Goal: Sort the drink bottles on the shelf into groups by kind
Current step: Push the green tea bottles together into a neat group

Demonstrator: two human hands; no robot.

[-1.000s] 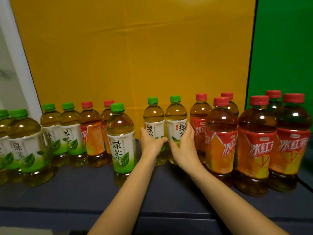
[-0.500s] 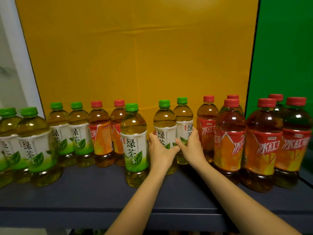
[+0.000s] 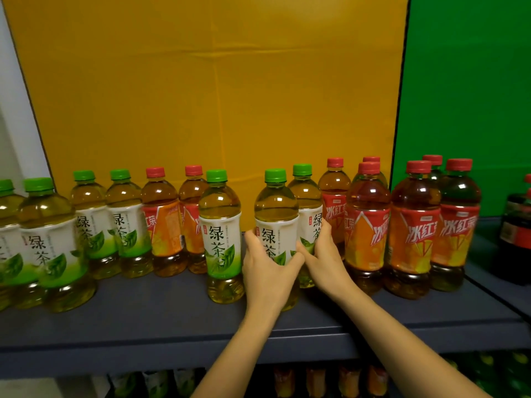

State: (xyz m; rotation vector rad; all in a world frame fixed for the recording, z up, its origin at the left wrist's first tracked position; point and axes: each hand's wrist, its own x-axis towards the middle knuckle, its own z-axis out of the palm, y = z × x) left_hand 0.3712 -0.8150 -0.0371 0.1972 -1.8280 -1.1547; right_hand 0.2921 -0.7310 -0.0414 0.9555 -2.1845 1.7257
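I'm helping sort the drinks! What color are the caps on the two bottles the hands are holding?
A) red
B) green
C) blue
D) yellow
B: the left hand grips the nearer green tea bottle and the right hand grips the farther green tea bottle beside it, and both wear green caps.

Green-cap tea bottles (image 3: 219, 234) upright left and centre; red-cap bottles (image 3: 413, 234) upright right, two among greens.
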